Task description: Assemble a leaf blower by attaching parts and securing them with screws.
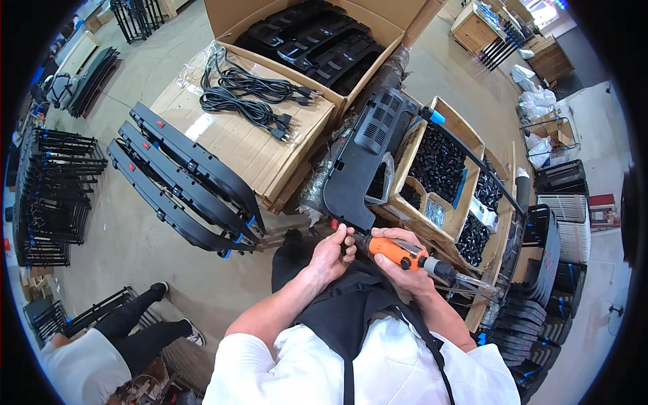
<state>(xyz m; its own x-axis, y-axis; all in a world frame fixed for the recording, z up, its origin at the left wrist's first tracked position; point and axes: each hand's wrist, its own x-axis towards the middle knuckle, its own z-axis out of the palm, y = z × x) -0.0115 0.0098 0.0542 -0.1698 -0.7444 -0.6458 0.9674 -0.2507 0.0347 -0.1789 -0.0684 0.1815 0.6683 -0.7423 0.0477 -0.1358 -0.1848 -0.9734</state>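
Observation:
My right hand (410, 268) is wrapped round an orange and black power screwdriver (390, 249), held level in front of my apron. Close to the tool's left end, my left hand (332, 254) is closed in a pinch; something small and dark shows at its fingers, too small to name. Just beyond both hands lies a black plastic housing (351, 177) with a vented raised cover, its near end close to my left fingertips. Right of the housing, a wooden box (437, 231) holds many small black parts (439, 156) in compartments, beside a small bag of screws (435, 213).
Black power cords (251, 94) lie on a cardboard box (177, 101). Behind it, an open carton (233, 35) holds black plastic parts. Three curved black housings (182, 182) stand at left. Black frames are stacked at far left and right. Another person (101, 351) is at lower left.

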